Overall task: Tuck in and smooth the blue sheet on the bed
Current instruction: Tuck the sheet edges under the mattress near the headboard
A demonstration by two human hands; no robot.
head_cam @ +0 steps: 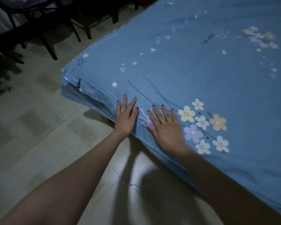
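Note:
The blue sheet (193, 65), printed with stars and flowers, covers the bed and fills the right and upper part of the view. Its near corner (71, 82) shows a folded flap hanging down the mattress side. My left hand (126, 116) lies flat on the sheet at the bed's near edge, fingers spread. My right hand (166, 127) lies flat just to its right, fingers spread, beside a cluster of printed flowers (203, 125). Neither hand holds anything.
Pale tiled floor (39, 135) runs along the bed's left and near side. Dark wooden chairs and table legs (52, 33) stand at the upper left, a short way from the bed corner. The room is dim.

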